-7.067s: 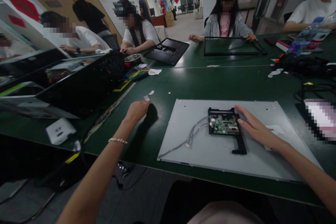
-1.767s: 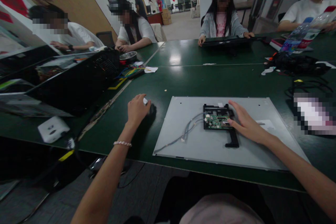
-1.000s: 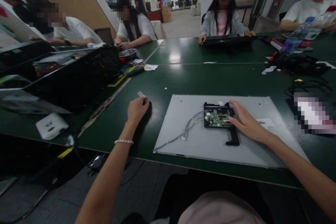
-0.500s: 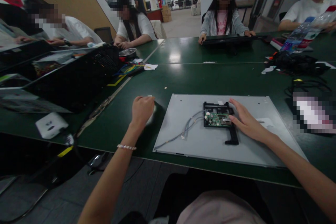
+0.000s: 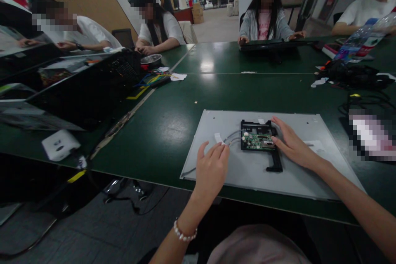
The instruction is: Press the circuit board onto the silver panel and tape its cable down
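A grey panel [image 5: 297, 181] lies flat on the table in front of me. On it sits a black plastic bracket [image 5: 274, 161] carrying a green circuit board [image 5: 255, 140]. Grey cables [image 5: 234, 133] run from the board's left side and pass under my left hand [image 5: 213, 167]. That hand is over the panel's left part, fingertips closed at a small white strip of tape [image 5: 218, 137] by the cables. My right hand [image 5: 292, 144] grips the bracket's right side, its thumb at the board's edge and its fingers along the outer side.
A black computer case [image 5: 89, 90] and a small white box [image 5: 60, 145] stand to the left. A blurred-out phone-like item [image 5: 371, 136], black cables [image 5: 355, 72] and plastic bottles [image 5: 354, 41] lie on the right. Several people sit around the table; one across holds a dark flat panel [image 5: 275, 45].
My left hand has moved right, from the bare table beside the panel to over the cables, and its fingers have uncurled somewhat. My right hand stays on the bracket.
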Demonstrator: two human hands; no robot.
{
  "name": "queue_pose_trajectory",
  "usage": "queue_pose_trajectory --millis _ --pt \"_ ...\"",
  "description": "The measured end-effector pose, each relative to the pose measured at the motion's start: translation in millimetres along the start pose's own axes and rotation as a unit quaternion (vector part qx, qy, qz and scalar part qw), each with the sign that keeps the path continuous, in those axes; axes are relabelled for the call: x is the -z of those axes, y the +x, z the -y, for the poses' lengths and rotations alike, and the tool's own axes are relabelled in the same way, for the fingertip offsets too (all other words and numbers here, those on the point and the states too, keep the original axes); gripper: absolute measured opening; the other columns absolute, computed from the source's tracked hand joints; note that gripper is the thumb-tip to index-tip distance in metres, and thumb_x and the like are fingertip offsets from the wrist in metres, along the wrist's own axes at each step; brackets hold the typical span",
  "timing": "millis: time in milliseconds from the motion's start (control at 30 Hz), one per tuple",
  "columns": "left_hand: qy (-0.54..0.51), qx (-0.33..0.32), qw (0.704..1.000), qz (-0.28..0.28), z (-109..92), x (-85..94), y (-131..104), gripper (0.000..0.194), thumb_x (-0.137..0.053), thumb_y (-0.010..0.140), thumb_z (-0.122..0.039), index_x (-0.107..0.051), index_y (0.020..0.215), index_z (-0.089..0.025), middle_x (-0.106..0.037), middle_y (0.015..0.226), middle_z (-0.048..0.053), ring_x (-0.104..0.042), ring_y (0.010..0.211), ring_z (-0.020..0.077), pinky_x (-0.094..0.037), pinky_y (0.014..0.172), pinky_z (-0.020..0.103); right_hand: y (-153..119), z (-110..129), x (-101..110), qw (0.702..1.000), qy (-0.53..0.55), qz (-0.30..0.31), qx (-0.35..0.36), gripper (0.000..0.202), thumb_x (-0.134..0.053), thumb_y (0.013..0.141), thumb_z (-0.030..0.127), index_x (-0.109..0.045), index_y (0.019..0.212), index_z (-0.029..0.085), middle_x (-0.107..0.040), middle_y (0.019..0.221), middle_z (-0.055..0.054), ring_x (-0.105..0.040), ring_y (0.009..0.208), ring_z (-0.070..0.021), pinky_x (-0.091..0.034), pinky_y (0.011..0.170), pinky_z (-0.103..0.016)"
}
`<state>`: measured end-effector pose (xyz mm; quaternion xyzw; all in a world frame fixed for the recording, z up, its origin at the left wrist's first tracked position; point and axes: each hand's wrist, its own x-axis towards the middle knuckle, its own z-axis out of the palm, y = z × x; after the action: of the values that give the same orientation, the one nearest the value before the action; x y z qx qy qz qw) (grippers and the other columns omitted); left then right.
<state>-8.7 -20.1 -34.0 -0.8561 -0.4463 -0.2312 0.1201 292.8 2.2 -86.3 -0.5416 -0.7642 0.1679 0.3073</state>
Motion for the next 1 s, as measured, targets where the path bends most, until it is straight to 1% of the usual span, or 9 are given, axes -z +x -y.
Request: queue_pose_trajectory --millis 133,267,367,467,600,733,833,900,1000 --pt "-0.003 0.007 1.000 0.010 -10.4 -7.5 -7.3 0.019 -0.051 0.094 -0.008 -0.067 0.103 -0.016 -0.076 0.099 0.007 -0.069 0.105 0.0222 -0.035 0.107 0.046 -0.4 0.0 -0.1 1.000 0.002 0.000 0.002 0.066 -0.039 0.102 0.045 -0.011 0.159 0.028 -0.032 0.160 -0.013 -0.030 0.148 -0.0319 -0.025 0.120 -0.057" --pt "-0.009 0.005 1.000 0.012 -16.0 -8.7 -10.3 0.020 -0.052 0.094 -0.008 -0.067 0.104 -0.016 -0.076 0.100 0.006 -0.069 0.106 0.0214 -0.036 0.107 0.045 -0.9 1.1 0.3 1.000 0.000 -0.001 0.001 0.066 -0.039 0.101 0.046 -0.011 0.159 0.028 -0.031 0.160 -0.013 -0.030 0.148 -0.0318 -0.025 0.120 -0.057" --pt "-0.022 0.016 1.000 -0.003 -17.1 -8.0 -10.1 0.017 -0.055 0.095 -0.016 -0.068 0.106 -0.017 -0.076 0.103 0.007 -0.069 0.105 0.0215 -0.037 0.105 0.045 -0.9 2.0 0.5 1.000 -0.002 0.002 -0.001 0.065 -0.038 0.102 0.046 -0.012 0.159 0.028 -0.030 0.161 -0.013 -0.029 0.148 -0.0312 -0.025 0.121 -0.056" --pt "-0.030 0.048 0.998 -0.019 -13.3 -5.1 -6.0 0.018 -0.055 0.096 -0.023 -0.068 0.106 -0.017 -0.076 0.106 0.008 -0.070 0.100 0.0217 -0.038 0.104 0.044 -0.9 2.3 0.5 1.000 -0.002 0.001 -0.002 0.065 -0.038 0.102 0.046 -0.012 0.158 0.027 -0.031 0.160 -0.014 -0.029 0.148 -0.0309 -0.025 0.121 -0.056" --pt "-0.013 0.123 0.992 -0.026 -5.6 -1.2 4.1 0.020 -0.051 0.096 -0.020 -0.069 0.105 -0.018 -0.075 0.109 0.009 -0.070 0.098 0.0231 -0.040 0.102 0.045 -0.9 1.6 0.6 1.000 -0.004 0.005 0.003 0.064 -0.037 0.102 0.046 -0.012 0.158 0.027 -0.031 0.160 -0.014 -0.030 0.147 -0.0305 -0.025 0.121 -0.056" --pt "-0.003 0.155 0.988 0.017 -5.0 -7.7 10.3 0.022 -0.050 0.094 -0.017 -0.069 0.105 -0.018 -0.073 0.115 0.010 -0.068 0.101 0.0259 -0.041 0.099 0.047 -0.6 2.7 1.3 1.000 -0.002 0.006 0.003 0.064 -0.037 0.103 0.047 -0.011 0.158 0.029 -0.032 0.160 -0.014 -0.030 0.147 -0.0319 -0.026 0.119 -0.060" --pt "-0.002 0.157 0.986 0.049 -8.3 -16.6 9.3 0.019 -0.052 0.093 -0.016 -0.069 0.100 -0.019 -0.074 0.110 0.011 -0.068 0.099 0.0270 -0.042 0.097 0.048 -0.2 4.0 1.8 1.000 0.000 0.006 -0.001 0.064 -0.037 0.102 0.047 -0.012 0.158 0.028 -0.032 0.160 -0.014 -0.031 0.147 -0.0329 -0.026 0.119 -0.060" --pt "-0.005 0.160 0.985 0.061 -10.2 -20.7 7.6 0.018 -0.052 0.093 -0.016 -0.068 0.099 -0.018 -0.074 0.108 0.011 -0.068 0.099 0.0271 -0.042 0.097 0.049 -0.1 4.2 1.6 1.000 0.001 0.007 -0.002 0.065 -0.037 0.102 0.047 -0.012 0.158 0.027 -0.031 0.160 -0.015 -0.030 0.147 -0.0327 -0.027 0.119 -0.059" --pt "-0.019 0.172 0.982 0.071 -10.9 -22.8 6.0 0.018 -0.052 0.093 -0.016 -0.068 0.101 -0.018 -0.074 0.111 0.011 -0.069 0.101 0.0267 -0.042 0.100 0.050 -0.4 3.5 1.0 1.000 0.000 0.006 0.000 0.065 -0.038 0.102 0.046 -0.012 0.159 0.027 -0.031 0.160 -0.014 -0.030 0.147 -0.0324 -0.026 0.120 -0.058"
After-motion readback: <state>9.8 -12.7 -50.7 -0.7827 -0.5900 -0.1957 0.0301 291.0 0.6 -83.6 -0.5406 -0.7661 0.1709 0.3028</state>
